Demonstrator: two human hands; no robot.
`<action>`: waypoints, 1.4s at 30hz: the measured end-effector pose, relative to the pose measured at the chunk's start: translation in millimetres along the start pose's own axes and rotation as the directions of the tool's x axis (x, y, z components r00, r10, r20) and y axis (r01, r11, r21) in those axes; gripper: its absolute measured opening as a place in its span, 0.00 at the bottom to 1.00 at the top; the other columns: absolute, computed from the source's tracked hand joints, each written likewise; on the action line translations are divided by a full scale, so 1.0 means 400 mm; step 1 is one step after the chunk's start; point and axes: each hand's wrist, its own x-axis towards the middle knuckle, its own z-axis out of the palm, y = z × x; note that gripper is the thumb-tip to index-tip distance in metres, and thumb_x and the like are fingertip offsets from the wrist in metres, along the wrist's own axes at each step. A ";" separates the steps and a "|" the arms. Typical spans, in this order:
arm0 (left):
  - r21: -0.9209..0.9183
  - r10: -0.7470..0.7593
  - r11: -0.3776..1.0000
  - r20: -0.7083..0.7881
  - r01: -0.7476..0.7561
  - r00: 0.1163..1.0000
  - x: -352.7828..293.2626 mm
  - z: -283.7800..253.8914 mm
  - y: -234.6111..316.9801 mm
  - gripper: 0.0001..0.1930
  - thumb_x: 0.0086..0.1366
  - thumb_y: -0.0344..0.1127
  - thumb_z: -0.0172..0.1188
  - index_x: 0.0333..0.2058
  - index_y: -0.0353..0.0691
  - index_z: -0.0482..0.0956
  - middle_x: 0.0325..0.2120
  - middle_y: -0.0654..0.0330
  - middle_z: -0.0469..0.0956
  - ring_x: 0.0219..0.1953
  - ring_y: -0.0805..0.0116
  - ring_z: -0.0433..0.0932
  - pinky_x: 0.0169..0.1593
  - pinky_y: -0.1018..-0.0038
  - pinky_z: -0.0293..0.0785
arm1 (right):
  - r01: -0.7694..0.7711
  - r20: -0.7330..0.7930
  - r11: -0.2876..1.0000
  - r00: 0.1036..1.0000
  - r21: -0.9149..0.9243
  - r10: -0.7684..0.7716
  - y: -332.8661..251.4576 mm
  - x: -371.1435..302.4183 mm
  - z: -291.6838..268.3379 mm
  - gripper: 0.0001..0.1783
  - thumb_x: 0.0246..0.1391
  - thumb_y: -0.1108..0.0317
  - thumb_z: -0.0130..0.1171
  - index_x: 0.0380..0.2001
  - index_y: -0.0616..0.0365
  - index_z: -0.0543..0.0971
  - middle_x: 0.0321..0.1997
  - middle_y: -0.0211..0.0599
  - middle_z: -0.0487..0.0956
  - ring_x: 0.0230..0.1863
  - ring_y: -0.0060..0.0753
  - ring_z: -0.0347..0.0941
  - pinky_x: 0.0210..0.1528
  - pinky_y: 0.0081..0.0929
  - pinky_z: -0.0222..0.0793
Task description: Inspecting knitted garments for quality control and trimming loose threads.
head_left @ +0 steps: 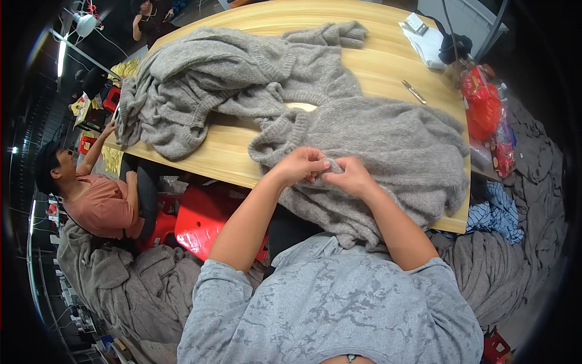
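A grey-brown knitted sweater lies spread over the near right part of the wooden table, its lower folds hanging over the front edge toward my lap. Both hands meet on it. My left hand is closed, its thumb and fingers pinching the knit. Close beside it, my right hand is closed too, gripping the same fabric with thumb and fingertips. What exactly lies between the fingertips is too small to make out. More knitwear of the same colour, a heaped sweater, covers the table's left side.
Thread snips lie at the table's right, below a small white box on white sheets. Red plastic bags hang at the right edge. A person sits at the left, near a red stool. Grey knit piles flank me.
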 end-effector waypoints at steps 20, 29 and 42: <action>-0.028 0.018 0.999 -0.039 -0.019 0.999 0.022 0.004 -0.023 0.09 0.62 0.37 0.60 0.29 0.38 0.75 0.19 0.68 0.71 0.20 0.80 0.69 0.25 0.82 0.68 | -0.138 0.099 0.958 0.988 0.253 0.116 0.035 0.010 0.002 0.08 0.44 0.75 0.53 0.28 0.64 0.79 0.18 0.24 0.72 0.20 0.14 0.63 0.22 0.19 0.58; 0.597 0.391 0.739 -0.002 -0.313 0.921 -0.063 0.055 -0.055 0.08 0.58 0.30 0.59 0.36 0.35 0.75 0.25 0.55 0.77 0.27 0.63 0.76 0.33 0.71 0.72 | 0.198 -0.110 0.977 0.972 -0.079 -0.206 -0.032 -0.089 -0.082 0.10 0.50 0.73 0.54 0.34 0.66 0.79 0.32 0.46 0.78 0.33 0.39 0.76 0.37 0.33 0.70; 0.779 0.727 0.515 -0.175 -0.358 0.664 -0.010 0.119 -0.098 0.08 0.54 0.25 0.56 0.35 0.38 0.75 0.32 0.51 0.75 0.35 0.47 0.76 0.37 0.60 0.73 | 0.166 -0.028 0.859 0.978 -0.484 -0.205 0.040 0.048 -0.029 0.05 0.44 0.71 0.60 0.23 0.62 0.80 0.24 0.48 0.79 0.27 0.48 0.75 0.33 0.38 0.70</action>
